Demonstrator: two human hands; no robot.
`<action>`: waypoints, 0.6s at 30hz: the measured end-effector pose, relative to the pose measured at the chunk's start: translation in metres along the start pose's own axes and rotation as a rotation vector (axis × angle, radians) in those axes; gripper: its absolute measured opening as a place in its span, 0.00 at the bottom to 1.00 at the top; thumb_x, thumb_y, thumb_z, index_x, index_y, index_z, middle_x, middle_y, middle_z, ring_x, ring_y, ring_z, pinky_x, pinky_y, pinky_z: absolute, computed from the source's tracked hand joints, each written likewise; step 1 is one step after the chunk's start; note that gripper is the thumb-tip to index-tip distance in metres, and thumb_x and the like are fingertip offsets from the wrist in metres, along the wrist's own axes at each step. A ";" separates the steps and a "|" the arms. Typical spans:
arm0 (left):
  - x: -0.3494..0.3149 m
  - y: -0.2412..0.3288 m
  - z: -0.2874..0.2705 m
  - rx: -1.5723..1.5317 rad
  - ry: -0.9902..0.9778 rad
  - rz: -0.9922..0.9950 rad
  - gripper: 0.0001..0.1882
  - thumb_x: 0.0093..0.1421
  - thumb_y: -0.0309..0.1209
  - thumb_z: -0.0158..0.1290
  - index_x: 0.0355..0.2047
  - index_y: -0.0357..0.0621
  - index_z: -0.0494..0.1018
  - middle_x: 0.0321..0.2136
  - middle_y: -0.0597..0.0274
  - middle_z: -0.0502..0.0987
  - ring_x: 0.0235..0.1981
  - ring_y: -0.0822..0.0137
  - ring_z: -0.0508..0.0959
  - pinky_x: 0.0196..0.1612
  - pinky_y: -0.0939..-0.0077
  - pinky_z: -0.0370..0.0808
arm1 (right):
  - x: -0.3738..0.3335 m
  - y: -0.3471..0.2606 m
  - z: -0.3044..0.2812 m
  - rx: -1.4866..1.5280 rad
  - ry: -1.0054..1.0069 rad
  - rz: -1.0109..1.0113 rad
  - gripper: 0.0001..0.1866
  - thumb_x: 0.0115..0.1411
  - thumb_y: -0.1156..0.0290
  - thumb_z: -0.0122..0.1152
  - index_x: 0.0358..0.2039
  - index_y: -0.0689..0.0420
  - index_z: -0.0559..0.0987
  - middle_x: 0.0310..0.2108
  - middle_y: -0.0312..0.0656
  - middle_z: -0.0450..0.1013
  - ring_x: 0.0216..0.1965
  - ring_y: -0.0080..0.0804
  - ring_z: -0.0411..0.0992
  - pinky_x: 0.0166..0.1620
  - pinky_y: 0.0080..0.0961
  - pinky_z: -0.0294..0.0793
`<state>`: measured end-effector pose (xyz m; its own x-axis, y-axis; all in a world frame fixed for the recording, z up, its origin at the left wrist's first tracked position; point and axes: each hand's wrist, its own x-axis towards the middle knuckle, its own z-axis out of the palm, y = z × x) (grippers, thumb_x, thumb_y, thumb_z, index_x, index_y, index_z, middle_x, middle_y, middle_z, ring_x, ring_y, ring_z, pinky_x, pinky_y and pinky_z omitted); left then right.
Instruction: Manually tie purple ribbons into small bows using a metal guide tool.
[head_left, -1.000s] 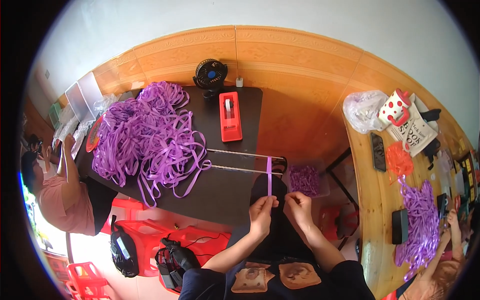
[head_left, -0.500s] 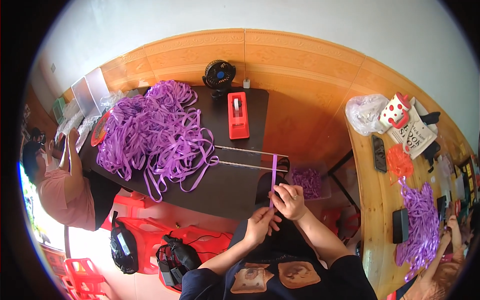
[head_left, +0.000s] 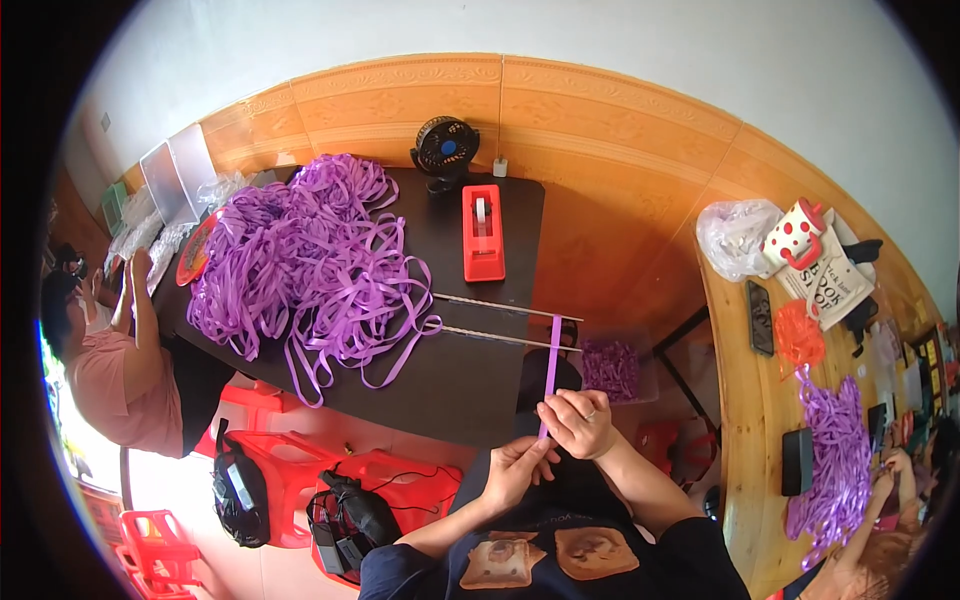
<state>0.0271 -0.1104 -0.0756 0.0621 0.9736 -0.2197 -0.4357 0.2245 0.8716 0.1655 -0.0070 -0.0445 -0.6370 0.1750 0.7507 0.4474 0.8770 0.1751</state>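
Note:
A purple ribbon (head_left: 553, 355) hangs over the outer ends of two thin metal rods (head_left: 500, 336) that jut past the dark table's right edge. It runs from there down to my hands. My right hand (head_left: 580, 424) is closed, with thumb and fingers pinching the ribbon. Just below and to its left, my left hand (head_left: 516, 472) is closed around the ribbon's lower end; its fingertips partly hide that end. A large tangled heap of purple ribbon (head_left: 300, 260) covers the table's left side, and its loops reach the rods' inner ends.
On the dark table (head_left: 455, 385) stand a red tape dispenser (head_left: 483, 240) and a black fan (head_left: 444, 150). Below the rods is a clear bin of purple pieces (head_left: 612, 372). A wooden table (head_left: 745, 420) stands at right. People work at both sides; red stools (head_left: 285, 470) hold black bags.
Both hands have shifted slightly down along the ribbon, toward my body. The view has moved a little, and the ribbon still hangs from the rods.

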 end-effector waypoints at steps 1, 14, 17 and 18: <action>-0.001 -0.002 -0.001 -0.023 -0.007 0.028 0.12 0.65 0.32 0.48 0.36 0.36 0.76 0.26 0.60 0.78 0.18 0.77 0.74 0.18 0.89 0.66 | 0.003 0.000 -0.002 0.001 0.009 -0.011 0.11 0.45 0.71 0.61 0.32 0.56 0.80 0.36 0.37 0.73 0.40 0.31 0.71 0.38 0.27 0.65; 0.043 -0.026 -0.006 0.062 0.036 -0.006 0.17 0.64 0.32 0.49 0.51 0.39 0.66 0.36 0.62 0.76 0.28 0.78 0.74 0.27 0.86 0.68 | 0.083 0.053 -0.021 0.322 0.126 0.274 0.11 0.40 0.78 0.59 0.29 0.60 0.78 0.28 0.38 0.73 0.28 0.35 0.69 0.33 0.31 0.63; 0.068 -0.018 0.008 0.026 0.100 0.046 0.17 0.63 0.30 0.49 0.52 0.40 0.67 0.38 0.63 0.76 0.29 0.77 0.75 0.28 0.86 0.68 | 0.089 0.092 0.002 0.575 0.136 0.472 0.04 0.48 0.85 0.59 0.24 0.62 0.77 0.26 0.42 0.73 0.27 0.34 0.70 0.32 0.26 0.68; 0.077 -0.015 0.012 0.025 0.101 0.046 0.17 0.63 0.30 0.49 0.52 0.40 0.67 0.38 0.63 0.76 0.29 0.77 0.75 0.28 0.86 0.68 | 0.087 0.103 0.012 0.662 0.123 0.546 0.04 0.50 0.86 0.58 0.23 0.64 0.76 0.25 0.42 0.72 0.27 0.31 0.71 0.32 0.24 0.70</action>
<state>0.0488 -0.0387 -0.1006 -0.0485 0.9741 -0.2209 -0.4132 0.1818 0.8923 0.1481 0.1040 0.0311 -0.3500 0.6317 0.6917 0.1893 0.7709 -0.6082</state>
